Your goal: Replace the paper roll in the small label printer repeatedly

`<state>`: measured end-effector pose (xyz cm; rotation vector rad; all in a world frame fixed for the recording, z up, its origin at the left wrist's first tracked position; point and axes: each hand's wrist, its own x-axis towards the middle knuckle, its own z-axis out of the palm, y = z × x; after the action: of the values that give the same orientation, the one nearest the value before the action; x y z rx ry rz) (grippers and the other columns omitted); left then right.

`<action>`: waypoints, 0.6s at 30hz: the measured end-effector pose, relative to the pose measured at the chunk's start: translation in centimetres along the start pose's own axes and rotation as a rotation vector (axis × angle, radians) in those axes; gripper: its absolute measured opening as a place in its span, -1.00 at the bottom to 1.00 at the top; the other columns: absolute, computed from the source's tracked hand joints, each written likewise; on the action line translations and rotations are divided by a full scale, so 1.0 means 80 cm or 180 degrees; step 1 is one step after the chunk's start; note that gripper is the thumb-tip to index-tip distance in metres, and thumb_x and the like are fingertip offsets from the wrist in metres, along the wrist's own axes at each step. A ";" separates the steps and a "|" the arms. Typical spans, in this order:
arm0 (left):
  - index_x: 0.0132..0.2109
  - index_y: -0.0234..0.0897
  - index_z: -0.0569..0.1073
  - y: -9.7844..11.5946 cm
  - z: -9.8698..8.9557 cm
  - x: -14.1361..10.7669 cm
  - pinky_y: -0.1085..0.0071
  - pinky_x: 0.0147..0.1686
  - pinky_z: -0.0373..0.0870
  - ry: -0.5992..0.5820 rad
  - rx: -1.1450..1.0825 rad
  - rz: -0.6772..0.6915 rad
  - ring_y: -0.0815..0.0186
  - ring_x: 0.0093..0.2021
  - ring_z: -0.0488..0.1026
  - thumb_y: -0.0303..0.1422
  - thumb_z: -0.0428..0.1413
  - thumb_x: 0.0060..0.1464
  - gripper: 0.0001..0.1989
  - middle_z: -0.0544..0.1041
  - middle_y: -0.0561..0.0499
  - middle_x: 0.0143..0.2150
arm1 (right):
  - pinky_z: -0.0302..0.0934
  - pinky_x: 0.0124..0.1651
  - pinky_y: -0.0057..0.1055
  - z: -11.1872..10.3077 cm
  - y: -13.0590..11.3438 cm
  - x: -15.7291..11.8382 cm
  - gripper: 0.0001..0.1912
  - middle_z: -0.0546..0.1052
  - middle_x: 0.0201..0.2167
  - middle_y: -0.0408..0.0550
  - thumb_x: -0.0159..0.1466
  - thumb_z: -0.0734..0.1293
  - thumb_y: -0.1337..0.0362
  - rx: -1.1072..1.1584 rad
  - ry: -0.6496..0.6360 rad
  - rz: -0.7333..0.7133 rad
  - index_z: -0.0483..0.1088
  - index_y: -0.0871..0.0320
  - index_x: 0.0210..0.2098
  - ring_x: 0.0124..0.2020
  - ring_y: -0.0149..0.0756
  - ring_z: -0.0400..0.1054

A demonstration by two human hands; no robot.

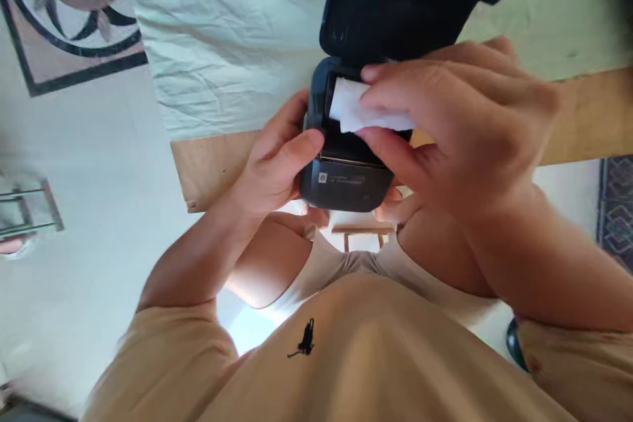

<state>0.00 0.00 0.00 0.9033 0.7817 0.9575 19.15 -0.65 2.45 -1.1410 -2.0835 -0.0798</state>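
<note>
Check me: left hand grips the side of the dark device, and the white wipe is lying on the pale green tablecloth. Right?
Wipe's place is wrong: the head view shows the white wipe pinched in the right hand, over the dark device. The left hand does grip the device's side.

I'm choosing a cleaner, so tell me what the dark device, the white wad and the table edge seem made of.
Dark device: probably hard plastic, satin finish, given its rounded corners and soft sheen.
White wad: matt paper tissue or thin cloth, soft-looking and folded; I cannot tell which.
Table edge: likely dull-finished wood, tan with uneven darker marks.
</note>
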 end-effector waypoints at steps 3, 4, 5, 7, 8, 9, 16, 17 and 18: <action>-0.07 -0.28 0.49 -0.001 0.000 -0.001 0.53 -0.58 0.34 0.0027 0.0090 0.0101 0.41 -0.47 0.48 -0.19 0.16 0.12 -0.70 0.56 0.00 -0.22 | 0.13 -0.24 -0.32 0.008 0.005 -0.002 -0.87 0.58 -0.15 -0.37 0.21 0.35 0.33 0.0030 0.0158 -0.0142 0.42 0.00 -0.24 -0.16 -0.37 0.52; -0.08 -0.28 0.49 -0.001 0.001 -0.002 0.52 -0.56 0.35 0.0050 0.0120 0.0119 0.38 -0.42 0.51 -0.18 0.16 0.11 -0.69 0.56 -0.01 -0.22 | 0.15 -0.22 -0.33 0.009 0.006 -0.002 -0.88 0.58 -0.15 -0.37 0.21 0.34 0.33 0.0034 0.0179 -0.0182 0.42 0.00 -0.24 -0.16 -0.39 0.51; -0.08 -0.28 0.49 0.000 0.002 -0.002 0.52 -0.53 0.37 0.0087 0.0144 0.0142 0.33 -0.34 0.54 -0.17 0.16 0.11 -0.68 0.57 -0.02 -0.21 | 0.17 -0.20 -0.33 0.009 0.006 -0.003 -0.89 0.58 -0.15 -0.35 0.22 0.34 0.31 0.0019 0.0184 -0.0218 0.43 0.00 -0.25 -0.15 -0.39 0.50; -0.10 -0.27 0.49 0.001 0.004 -0.002 0.50 -0.48 0.41 0.0173 0.0213 0.0129 0.24 -0.18 0.57 -0.12 0.18 0.08 -0.66 0.57 -0.02 -0.20 | 0.20 -0.17 -0.33 0.006 0.005 -0.004 -0.92 0.58 -0.17 -0.31 0.22 0.33 0.28 0.0023 0.0159 -0.0285 0.43 0.03 -0.26 -0.15 -0.36 0.48; -0.12 -0.26 0.50 0.001 0.005 -0.001 0.49 -0.44 0.43 0.0203 0.0262 0.0103 0.20 -0.11 0.57 -0.09 0.19 0.07 -0.65 0.57 -0.03 -0.19 | 0.21 -0.17 -0.33 0.004 0.004 -0.004 -0.92 0.59 -0.19 -0.29 0.21 0.33 0.27 0.0047 0.0131 -0.0325 0.42 0.04 -0.27 -0.16 -0.35 0.47; -0.14 -0.25 0.50 0.002 0.006 -0.001 0.48 -0.40 0.45 0.0231 0.0308 0.0074 0.17 -0.04 0.56 -0.08 0.18 0.07 -0.65 0.58 -0.03 -0.19 | 0.21 -0.18 -0.33 0.003 0.003 -0.005 -0.93 0.59 -0.21 -0.28 0.21 0.34 0.26 0.0089 0.0109 -0.0371 0.42 0.06 -0.28 -0.19 -0.34 0.46; 0.15 -0.03 0.29 -0.002 0.001 0.002 0.45 -0.38 0.46 0.0045 0.0021 0.0179 0.14 0.13 0.48 -0.11 0.23 0.00 -0.43 0.57 0.04 -0.05 | 0.15 -0.19 -0.31 0.005 -0.003 -0.010 -0.79 0.58 -0.19 -0.29 0.24 0.33 0.08 0.0181 -0.0233 -0.0518 0.41 0.05 -0.22 -0.19 -0.34 0.41; 0.17 0.00 0.25 -0.002 0.000 0.002 0.45 -0.34 0.48 -0.0041 0.0019 0.0181 0.14 0.14 0.48 -0.16 0.26 -0.02 -0.39 0.56 0.05 -0.04 | 0.14 -0.19 -0.29 0.005 -0.003 -0.010 -0.73 0.58 -0.18 -0.27 0.25 0.31 0.02 0.0233 -0.0246 -0.0526 0.41 0.07 -0.21 -0.19 -0.32 0.40; 0.17 0.00 0.24 -0.002 -0.002 0.002 0.43 -0.28 0.50 -0.0093 0.0060 0.0169 0.14 0.15 0.47 -0.21 0.28 -0.04 -0.36 0.56 0.05 -0.03 | 0.15 -0.18 -0.27 0.005 -0.003 -0.010 -0.70 0.57 -0.19 -0.24 0.25 0.29 -0.01 0.0305 -0.0250 -0.0517 0.42 0.08 -0.21 -0.19 -0.30 0.40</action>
<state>0.01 0.16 -0.20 0.9565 0.7459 0.9827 19.01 -1.22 1.68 -0.9301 -2.2222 -0.0126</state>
